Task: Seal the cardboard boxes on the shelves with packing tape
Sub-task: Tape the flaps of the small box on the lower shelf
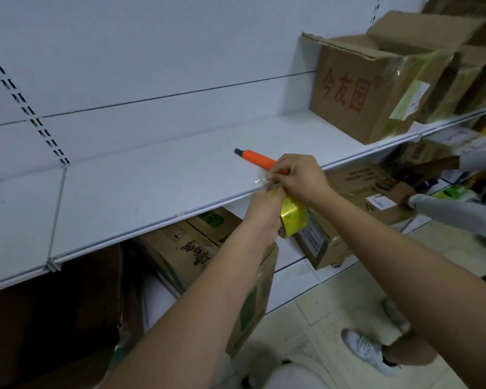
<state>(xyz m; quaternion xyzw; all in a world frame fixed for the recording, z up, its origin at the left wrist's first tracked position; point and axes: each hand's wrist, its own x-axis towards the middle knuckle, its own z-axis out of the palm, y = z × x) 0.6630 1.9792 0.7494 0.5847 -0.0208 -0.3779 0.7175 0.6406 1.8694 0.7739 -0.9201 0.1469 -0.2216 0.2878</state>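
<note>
While gripping tape roll [291, 218] in left hand [264, 209] at shelf [152, 186] front edge, right hand [295, 175] pinching free end above, nearest; open box [376, 88] far right.

I'm looking at a stockroom: white slotted metal shelving [152, 175] loaded with cardboard boxes [359, 91], tiled floor [314, 313].

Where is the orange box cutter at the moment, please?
In the head view, the orange box cutter lies flat on the white shelf near its front edge, just behind the right hand, left of the open cardboard box.
</note>
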